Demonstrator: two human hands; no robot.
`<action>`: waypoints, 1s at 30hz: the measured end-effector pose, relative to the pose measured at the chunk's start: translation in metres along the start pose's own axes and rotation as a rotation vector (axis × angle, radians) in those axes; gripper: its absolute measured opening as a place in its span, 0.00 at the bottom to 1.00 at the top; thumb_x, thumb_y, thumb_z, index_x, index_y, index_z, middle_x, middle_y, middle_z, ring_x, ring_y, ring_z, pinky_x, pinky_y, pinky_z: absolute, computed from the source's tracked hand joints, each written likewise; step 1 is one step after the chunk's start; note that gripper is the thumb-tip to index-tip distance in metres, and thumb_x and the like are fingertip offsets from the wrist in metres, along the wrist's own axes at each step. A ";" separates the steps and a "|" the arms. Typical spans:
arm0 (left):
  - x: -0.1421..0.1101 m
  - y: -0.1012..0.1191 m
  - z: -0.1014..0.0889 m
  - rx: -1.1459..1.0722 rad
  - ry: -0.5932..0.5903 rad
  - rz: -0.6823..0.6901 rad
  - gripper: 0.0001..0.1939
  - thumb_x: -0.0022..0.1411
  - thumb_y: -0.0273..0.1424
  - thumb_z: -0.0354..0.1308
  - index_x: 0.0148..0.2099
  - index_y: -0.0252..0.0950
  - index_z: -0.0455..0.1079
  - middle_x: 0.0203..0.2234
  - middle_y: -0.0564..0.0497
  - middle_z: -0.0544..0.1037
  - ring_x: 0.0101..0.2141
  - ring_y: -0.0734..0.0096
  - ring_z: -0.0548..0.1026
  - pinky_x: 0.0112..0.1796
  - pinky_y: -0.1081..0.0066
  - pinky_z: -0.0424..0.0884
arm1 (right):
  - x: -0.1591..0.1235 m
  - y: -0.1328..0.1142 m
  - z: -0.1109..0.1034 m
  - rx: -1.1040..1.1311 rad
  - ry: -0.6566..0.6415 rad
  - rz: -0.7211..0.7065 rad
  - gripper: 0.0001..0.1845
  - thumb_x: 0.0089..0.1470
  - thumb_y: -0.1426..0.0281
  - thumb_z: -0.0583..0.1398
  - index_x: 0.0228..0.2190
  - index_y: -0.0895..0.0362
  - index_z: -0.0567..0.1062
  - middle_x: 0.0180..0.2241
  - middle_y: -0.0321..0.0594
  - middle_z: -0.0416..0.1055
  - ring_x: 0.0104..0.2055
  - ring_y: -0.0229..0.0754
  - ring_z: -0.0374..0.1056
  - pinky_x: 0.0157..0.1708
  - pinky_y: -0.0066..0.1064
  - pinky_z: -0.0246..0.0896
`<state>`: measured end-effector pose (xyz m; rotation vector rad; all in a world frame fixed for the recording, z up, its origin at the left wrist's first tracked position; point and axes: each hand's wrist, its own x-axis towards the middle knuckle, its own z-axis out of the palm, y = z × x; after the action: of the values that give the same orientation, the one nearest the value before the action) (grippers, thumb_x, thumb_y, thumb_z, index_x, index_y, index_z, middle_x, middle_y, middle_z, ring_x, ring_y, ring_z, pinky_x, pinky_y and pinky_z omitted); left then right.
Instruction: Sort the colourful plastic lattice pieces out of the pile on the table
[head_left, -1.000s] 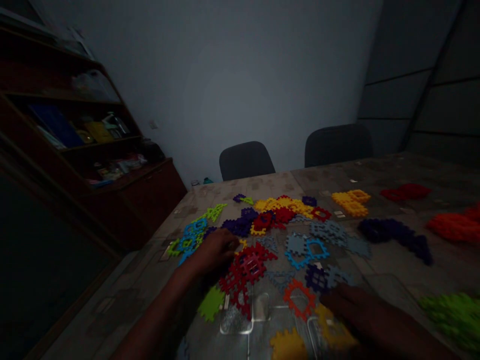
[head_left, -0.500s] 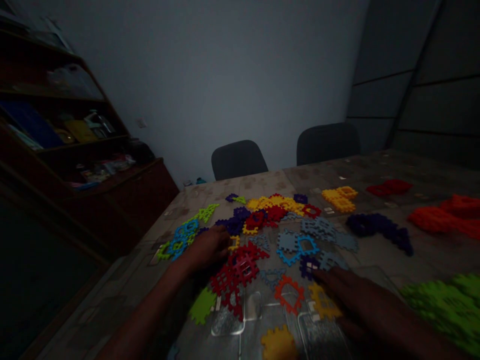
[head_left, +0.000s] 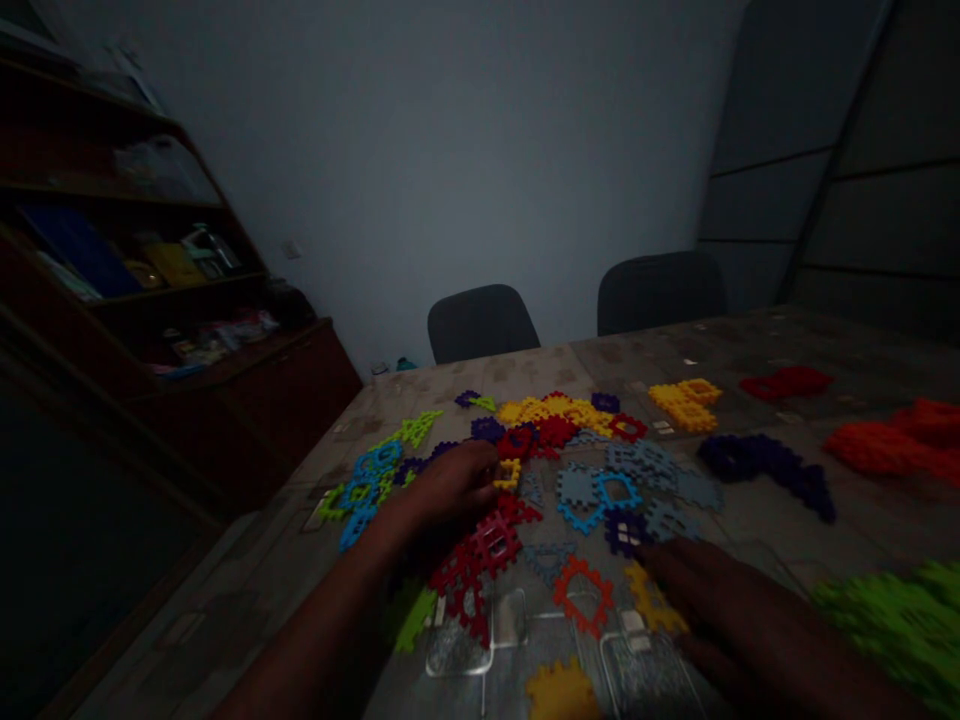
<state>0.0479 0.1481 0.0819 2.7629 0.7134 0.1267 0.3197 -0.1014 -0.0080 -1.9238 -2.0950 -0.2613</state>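
Right now my left hand (head_left: 450,485) rests with fingers curled over a small yellow piece (head_left: 508,473) in the scattered pile on the table (head_left: 247,590); whether it pinches, I cannot tell. My right hand (head_left: 712,600) lies flat, fingers loosely together. These toothed pieces look light and stiff, best taken by their edges.

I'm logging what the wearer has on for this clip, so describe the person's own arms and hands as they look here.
Both arms are bare as far as the head view shows, with no sleeve edge in sight. The left hand and right hand wear no gloves. No watch, bracelet or ring shows, though the room is dim and the right hand is partly blurred, so small items could be missed. No cables or markings can be seen on either arm.
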 end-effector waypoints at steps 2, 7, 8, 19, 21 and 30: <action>0.010 0.001 0.005 0.012 -0.028 0.012 0.07 0.55 0.21 0.56 0.36 0.37 0.68 0.36 0.50 0.75 0.37 0.64 0.72 0.40 0.71 0.66 | -0.001 -0.001 0.002 -0.003 0.005 -0.015 0.41 0.39 0.77 0.64 0.58 0.49 0.72 0.53 0.47 0.75 0.50 0.58 0.74 0.44 0.44 0.73; 0.022 -0.001 0.009 0.030 -0.043 -0.032 0.08 0.55 0.21 0.56 0.38 0.37 0.70 0.35 0.48 0.76 0.37 0.60 0.73 0.39 0.69 0.66 | 0.001 -0.004 -0.005 0.079 -0.024 0.003 0.39 0.38 0.77 0.64 0.55 0.47 0.74 0.52 0.45 0.76 0.49 0.57 0.74 0.44 0.42 0.72; 0.023 -0.001 0.009 0.028 -0.040 -0.042 0.07 0.56 0.23 0.58 0.39 0.37 0.71 0.36 0.48 0.76 0.37 0.60 0.73 0.39 0.69 0.66 | 0.002 -0.004 -0.007 0.097 -0.030 0.013 0.39 0.39 0.78 0.64 0.55 0.47 0.74 0.52 0.44 0.75 0.50 0.56 0.73 0.45 0.42 0.71; 0.015 0.025 0.012 -0.121 -0.129 0.042 0.16 0.59 0.20 0.55 0.48 0.36 0.75 0.41 0.52 0.80 0.40 0.66 0.76 0.42 0.74 0.69 | -0.001 0.008 0.008 0.102 -0.148 -0.017 0.40 0.42 0.76 0.64 0.59 0.47 0.72 0.56 0.47 0.73 0.54 0.61 0.71 0.47 0.48 0.72; 0.015 0.025 0.014 -0.094 -0.074 -0.008 0.15 0.60 0.20 0.53 0.47 0.35 0.74 0.42 0.49 0.79 0.42 0.63 0.75 0.45 0.71 0.69 | -0.002 0.006 0.005 0.072 -0.161 -0.021 0.42 0.40 0.79 0.63 0.59 0.47 0.72 0.56 0.47 0.73 0.55 0.61 0.71 0.48 0.49 0.72; 0.025 0.026 0.021 -0.002 -0.076 -0.055 0.11 0.54 0.23 0.61 0.41 0.36 0.73 0.41 0.45 0.75 0.42 0.57 0.73 0.44 0.66 0.69 | 0.001 0.001 -0.017 0.178 -0.259 -0.002 0.44 0.37 0.80 0.65 0.57 0.46 0.74 0.56 0.46 0.73 0.55 0.60 0.70 0.51 0.48 0.69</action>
<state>0.0847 0.1334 0.0697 2.7276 0.7674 0.0106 0.3220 -0.1061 0.0082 -1.9350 -2.1928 0.1794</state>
